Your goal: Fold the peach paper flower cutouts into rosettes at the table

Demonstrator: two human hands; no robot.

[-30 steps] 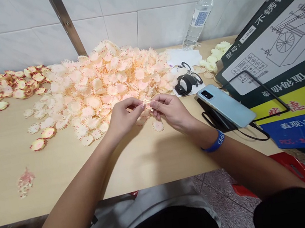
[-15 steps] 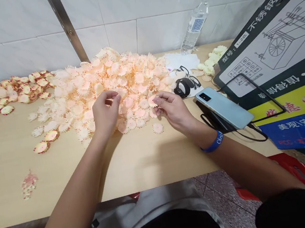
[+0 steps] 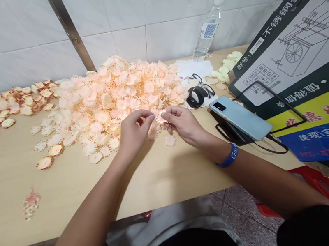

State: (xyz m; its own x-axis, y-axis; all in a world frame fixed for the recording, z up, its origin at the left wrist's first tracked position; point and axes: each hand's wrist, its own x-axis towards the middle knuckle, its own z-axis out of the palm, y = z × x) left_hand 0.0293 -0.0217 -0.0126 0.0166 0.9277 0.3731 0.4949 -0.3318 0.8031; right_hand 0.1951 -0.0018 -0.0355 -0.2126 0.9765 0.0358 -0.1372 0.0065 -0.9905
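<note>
Surroundings: a large heap of pale pink, frilled discs (image 3: 121, 88) stands directly beyond my hands, mid-frame, and would block a straight reach to the wall. Red-edged discs (image 3: 23, 101) lie at the upper left, two more (image 3: 55, 149) left of centre, and small red-and-cream scraps (image 3: 31, 203) at the lower left. One loose disc (image 3: 170, 140) lies on the table (image 3: 155, 182) just below my fingers. Right of the heap are white paper (image 3: 195, 68), glasses (image 3: 208, 89), a black strap (image 3: 195, 97) and an upright clear bottle (image 3: 207, 35). A pale blue phone (image 3: 241, 117) and a black cable (image 3: 273, 148) lie near my right forearm; a large printed carton (image 3: 297, 56) closes off the right side.

Markings: the carton reads "型号", "1-2匹", "不锈钢豪华" and "美观\安全", with red characters on yellow. The bottle label carries a square code. My blue wristband (image 3: 228, 156) shows "Chris", the rest curving out of sight.

Item in hand: a small pale disc (image 3: 159, 118), at frame centre, pinched between thumb and fingers of my right hand (image 3: 183, 126). It is round, with no evident long axis; its exact tilt I cannot tell. My left hand (image 3: 136, 131) is beside it, thumb and forefinger nearly together; whether they grip anything I cannot tell.
</note>
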